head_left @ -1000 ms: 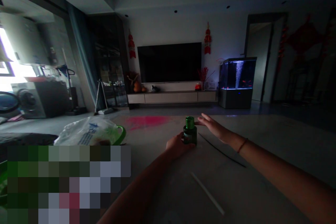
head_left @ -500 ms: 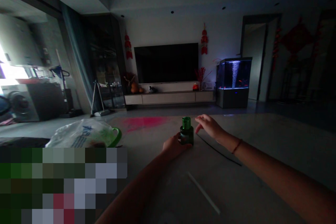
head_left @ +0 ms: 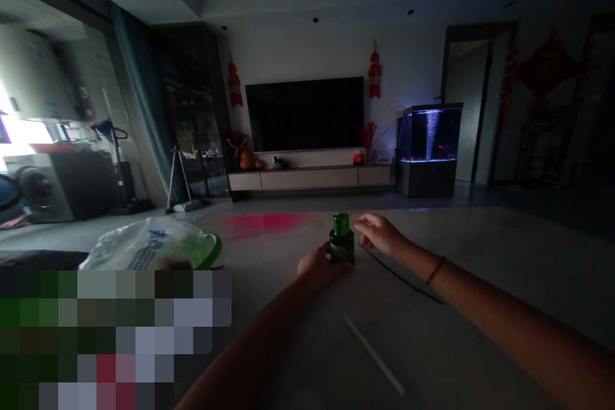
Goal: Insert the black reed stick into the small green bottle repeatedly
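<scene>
A small dark green bottle (head_left: 341,245) with a bright green cap stands upright on the grey table (head_left: 480,307) in a dim room. My left hand (head_left: 318,266) grips its lower body from the left. My right hand (head_left: 380,235) hovers just right of the cap with its fingers curled inward; nothing shows in them. A red cord circles my right wrist.
A white plastic bag on a green rim (head_left: 154,248) lies at the left. A thin dark strip (head_left: 398,274) and a pale stick (head_left: 373,355) lie on the table. Beyond are a television (head_left: 304,113), a low cabinet and a lit fish tank (head_left: 427,148).
My right hand went from stretched flat beside the cap to curled and closer to it. My left hand kept its hold on the bottle.
</scene>
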A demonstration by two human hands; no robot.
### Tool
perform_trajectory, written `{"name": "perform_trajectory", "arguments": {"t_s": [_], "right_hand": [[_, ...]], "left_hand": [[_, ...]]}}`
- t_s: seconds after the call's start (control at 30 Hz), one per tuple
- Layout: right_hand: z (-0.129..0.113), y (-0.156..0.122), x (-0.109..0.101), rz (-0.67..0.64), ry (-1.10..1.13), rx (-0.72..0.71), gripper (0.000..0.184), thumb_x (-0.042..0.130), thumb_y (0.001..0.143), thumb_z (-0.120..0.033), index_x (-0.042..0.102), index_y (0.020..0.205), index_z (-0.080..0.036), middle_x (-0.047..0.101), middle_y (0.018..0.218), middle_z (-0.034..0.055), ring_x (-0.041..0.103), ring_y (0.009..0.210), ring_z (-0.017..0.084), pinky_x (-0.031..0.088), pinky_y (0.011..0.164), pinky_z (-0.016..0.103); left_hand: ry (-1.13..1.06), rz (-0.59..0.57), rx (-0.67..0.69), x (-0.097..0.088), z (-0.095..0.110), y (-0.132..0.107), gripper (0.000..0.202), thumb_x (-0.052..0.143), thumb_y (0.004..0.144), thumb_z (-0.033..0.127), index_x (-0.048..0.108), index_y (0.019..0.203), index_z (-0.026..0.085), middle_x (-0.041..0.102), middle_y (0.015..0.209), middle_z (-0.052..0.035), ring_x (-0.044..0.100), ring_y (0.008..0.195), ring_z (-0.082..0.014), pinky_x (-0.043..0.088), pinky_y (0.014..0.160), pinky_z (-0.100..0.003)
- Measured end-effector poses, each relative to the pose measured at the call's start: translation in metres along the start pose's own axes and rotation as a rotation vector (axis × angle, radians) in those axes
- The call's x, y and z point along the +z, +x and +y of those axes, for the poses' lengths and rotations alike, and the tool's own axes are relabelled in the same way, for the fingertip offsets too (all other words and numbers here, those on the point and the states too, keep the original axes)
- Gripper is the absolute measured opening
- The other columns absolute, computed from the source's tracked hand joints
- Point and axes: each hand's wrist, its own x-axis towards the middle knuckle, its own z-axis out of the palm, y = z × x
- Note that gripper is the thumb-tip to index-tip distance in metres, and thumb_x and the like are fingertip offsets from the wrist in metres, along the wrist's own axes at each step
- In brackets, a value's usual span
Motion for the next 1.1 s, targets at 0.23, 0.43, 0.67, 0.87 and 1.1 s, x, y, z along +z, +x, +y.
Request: {"name": "perform_trajectory", "arguments": {"t_s": [0.23, 0.43, 0.67, 0.87, 1.1], "right_hand": [[-0.030, -0.049, 0.008, -0.970, -0.640, 0.071, 0.031, 0.057, 0.062, -0.042, 0.053, 0.055, -0.013, 0.052, 0.050, -0.0005, 0.047, 0.045, 0.009, 0.032, 0.042, 0.020], [-0.052, -0.071, 0.020, -1.016, -0.685, -0.115, 0.015, 0.052, 0.064, -0.026, 0.057, 0.058, -0.014, 0.053, 0.054, -0.0018, 0.048, 0.049, 0.008, 0.032, 0.043, 0.017], [-0.050, -0.072, 0.010, -1.192, -0.582, 0.091, 0.007, 0.053, 0.059, -0.020, 0.057, 0.059, -0.015, 0.052, 0.053, -0.0025, 0.048, 0.047, 0.008, 0.036, 0.042, 0.016], [0.011, -0.020, -0.028, -0.469, -0.959, 0.172, 0.015, 0.047, 0.062, -0.015, 0.060, 0.058, -0.010, 0.056, 0.051, 0.0075, 0.055, 0.050, 0.015, 0.038, 0.045, 0.023], [0.036, -0.011, -0.027, -0.405, -0.870, 0.258, 0.012, 0.049, 0.062, -0.008, 0.061, 0.063, -0.009, 0.063, 0.059, 0.0116, 0.058, 0.050, 0.018, 0.037, 0.044, 0.023]], "left_hand": [[0.032, 0.034, -0.003, 0.005, -0.003, 0.002, 0.058, 0.056, 0.060, 0.060, 0.051, 0.106, 0.025, 0.063, 0.085, -0.0012, 0.060, 0.077, -0.0182, 0.037, 0.056, -0.022], [0.020, 0.025, 0.021, 0.004, -0.003, 0.002, 0.059, 0.054, 0.060, 0.060, 0.050, 0.107, 0.024, 0.062, 0.088, -0.0016, 0.059, 0.076, -0.0176, 0.038, 0.057, -0.022], [0.021, 0.026, 0.017, 0.004, -0.003, 0.000, 0.058, 0.053, 0.060, 0.062, 0.050, 0.105, 0.025, 0.063, 0.084, -0.0015, 0.059, 0.074, -0.0184, 0.037, 0.054, -0.022], [0.009, 0.018, 0.031, 0.002, -0.002, 0.000, 0.060, 0.054, 0.061, 0.061, 0.049, 0.109, 0.025, 0.063, 0.086, -0.0025, 0.059, 0.075, -0.0187, 0.038, 0.057, -0.023], [-0.024, 0.014, 0.019, 0.003, -0.002, 0.002, 0.061, 0.056, 0.059, 0.060, 0.049, 0.110, 0.026, 0.063, 0.088, -0.0030, 0.059, 0.076, -0.0194, 0.039, 0.057, -0.024]]}}
